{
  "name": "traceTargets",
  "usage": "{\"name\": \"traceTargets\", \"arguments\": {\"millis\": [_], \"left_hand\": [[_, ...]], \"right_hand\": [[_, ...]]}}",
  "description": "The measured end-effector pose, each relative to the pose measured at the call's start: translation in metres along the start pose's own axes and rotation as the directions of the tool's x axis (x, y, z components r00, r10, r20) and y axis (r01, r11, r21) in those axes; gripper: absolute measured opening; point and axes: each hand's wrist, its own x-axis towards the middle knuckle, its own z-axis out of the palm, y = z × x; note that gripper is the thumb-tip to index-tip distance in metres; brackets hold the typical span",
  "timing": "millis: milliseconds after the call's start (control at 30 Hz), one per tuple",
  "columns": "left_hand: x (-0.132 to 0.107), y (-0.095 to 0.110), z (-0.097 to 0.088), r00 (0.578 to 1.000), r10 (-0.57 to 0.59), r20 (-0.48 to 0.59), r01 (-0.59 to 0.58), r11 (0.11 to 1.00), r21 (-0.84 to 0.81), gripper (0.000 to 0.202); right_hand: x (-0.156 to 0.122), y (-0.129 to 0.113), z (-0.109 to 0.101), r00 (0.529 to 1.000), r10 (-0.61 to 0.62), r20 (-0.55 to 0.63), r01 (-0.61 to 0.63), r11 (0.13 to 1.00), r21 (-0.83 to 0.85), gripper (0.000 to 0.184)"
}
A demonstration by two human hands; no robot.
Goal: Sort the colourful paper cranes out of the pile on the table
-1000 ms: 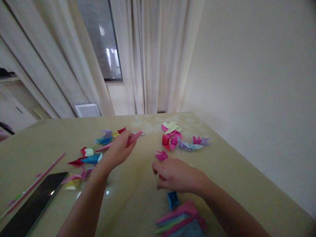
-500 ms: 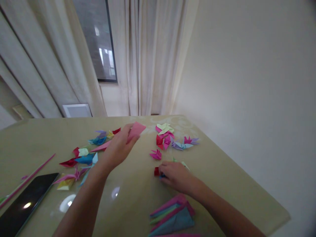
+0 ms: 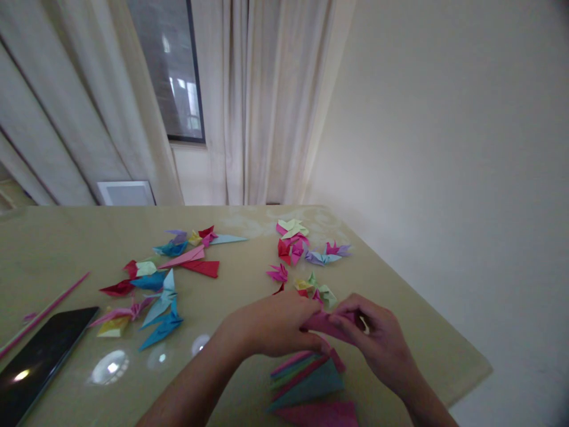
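A folded pink origami paper (image 3: 329, 325) is stretched between both hands, above the near part of the table. My left hand (image 3: 280, 323) closes on its left end, and my right hand (image 3: 377, 335) pinches its right end between thumb and fingers. Just below them lies a fanned stack of folded papers (image 3: 309, 382) in pink, blue and green. Beyond the hands sits a small cluster of folded paper cranes (image 3: 326, 295) in green, yellow and red, partly hidden by my fingers.
More colourful paper cranes lie on the left, among them a blue one (image 3: 162, 326), a red folded strip (image 3: 202, 268) and a pale blue one (image 3: 229, 239). Another crane group (image 3: 297, 252) is farther back. A black phone (image 3: 44, 356) and a thin pink stick (image 3: 48, 311) are at left.
My left hand has come from the left cranes to the right with the pink paper. My right hand has left the red and blue pieces, moved nearer and right, and now grips the pink paper too.
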Motion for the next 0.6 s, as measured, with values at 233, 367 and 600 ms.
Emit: {"name": "traceTargets", "arguments": {"millis": [233, 367, 600], "left_hand": [[-0.047, -0.117, -0.04, 0.674, -0.604, -0.425, 0.727, 0.646, 0.234, 0.029], [-0.082, -0.167, -0.046, 0.553, -0.677, -0.486, 0.829, 0.505, 0.24, 0.04], [-0.095, -0.182, -0.049, 0.575, -0.677, -0.459, 0.814, 0.53, 0.237, 0.036]], "right_hand": [[-0.073, 0.039, -0.004, 0.985, -0.114, 0.131, 0.116, 0.993, -0.009, 0.023], [-0.083, 0.055, 0.019, 0.964, -0.252, 0.082, 0.257, 0.965, -0.06, 0.01], [-0.078, 0.059, 0.026, 0.961, -0.272, 0.044, 0.275, 0.939, -0.205, 0.027]]}}
